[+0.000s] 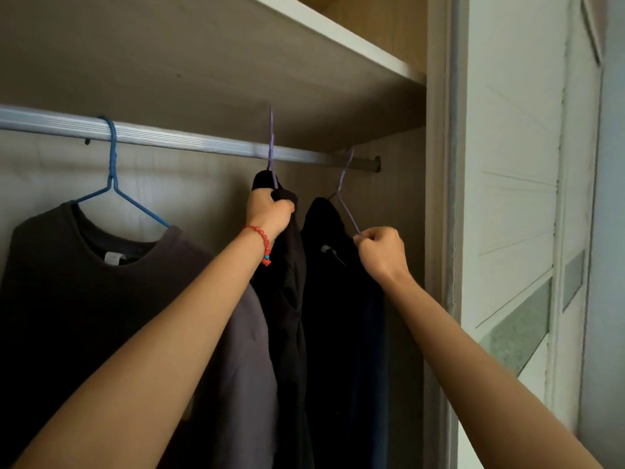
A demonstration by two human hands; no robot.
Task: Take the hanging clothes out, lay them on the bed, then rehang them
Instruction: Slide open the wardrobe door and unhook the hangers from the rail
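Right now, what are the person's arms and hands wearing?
Both arms are bare, with no sleeves showing. The left hand has a red bead bracelet at its wrist, with a little blue bead near its dangling end. The right hand wears nothing.

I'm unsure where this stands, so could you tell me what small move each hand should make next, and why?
Probably lift both purple hangers up off the rail: the left hand grips the middle black garment at its hanger's neck, the right hand pinches the right hanger, and both hooks look seated.
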